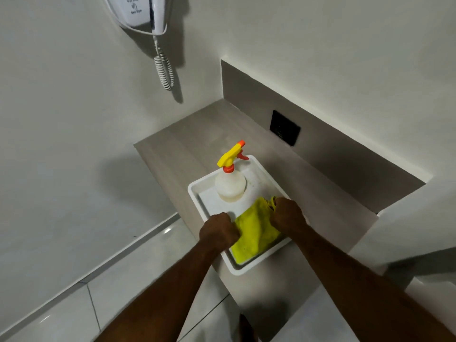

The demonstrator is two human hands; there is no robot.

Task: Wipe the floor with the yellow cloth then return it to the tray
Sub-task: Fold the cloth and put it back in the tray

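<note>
The yellow cloth (254, 233) lies spread in the near half of a white tray (195, 191) that rests on a grey counter. My left hand (218, 230) is closed on the cloth's left edge, over the tray's left rim. My right hand (287, 214) is closed on the cloth's far right corner, where the fabric bunches up. Both fists hide the parts of the cloth they grip. A spray bottle (230, 183) with a yellow and orange trigger head stands upright in the far half of the tray.
The grey counter (187, 146) juts from a wall corner, with a black socket plate (284, 127) on its back panel. A white wall-mounted hair dryer (145, 11) with a coiled cord hangs above left. Glossy floor tiles (128, 275) lie below left.
</note>
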